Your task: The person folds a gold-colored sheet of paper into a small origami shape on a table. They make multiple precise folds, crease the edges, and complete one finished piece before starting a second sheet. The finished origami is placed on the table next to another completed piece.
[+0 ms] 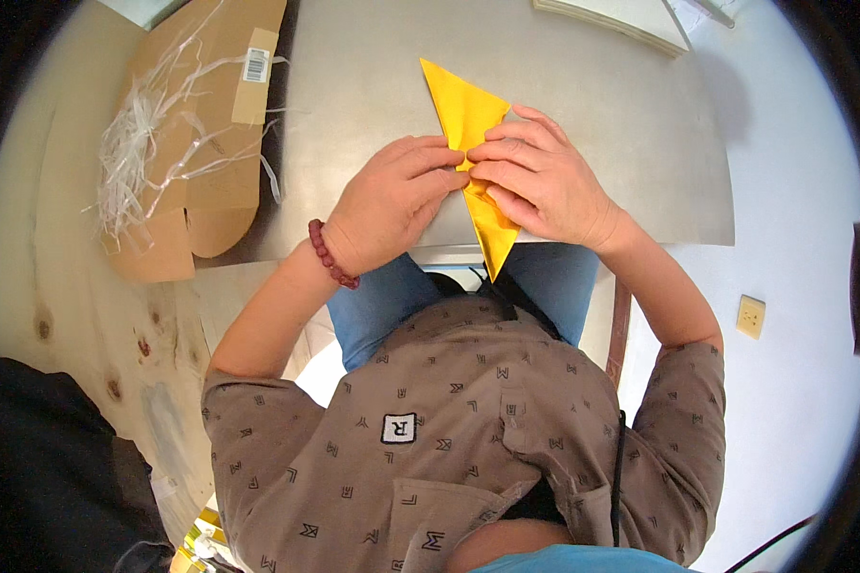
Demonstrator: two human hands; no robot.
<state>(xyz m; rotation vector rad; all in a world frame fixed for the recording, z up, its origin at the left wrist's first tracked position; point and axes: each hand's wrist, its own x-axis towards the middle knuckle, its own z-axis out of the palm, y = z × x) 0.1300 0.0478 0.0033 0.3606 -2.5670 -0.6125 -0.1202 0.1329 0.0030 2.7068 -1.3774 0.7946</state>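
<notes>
The yellow, glossy, folded paper-like piece with pointed ends (470, 113) lies at the near side of the grey, smooth bench (373, 76), in front of me. On my left, clear plastic strands (134, 129) lie on the brown, flapped cardboard (225, 220); I cannot tell whether it is a box. The yellow piece's long axis runs away from me, its far tip angled slightly left, its near tip toward my lap, past the bench edge. My left hand (397, 196) and right hand (549, 181) grasp its middle, fingertips meeting.
</notes>
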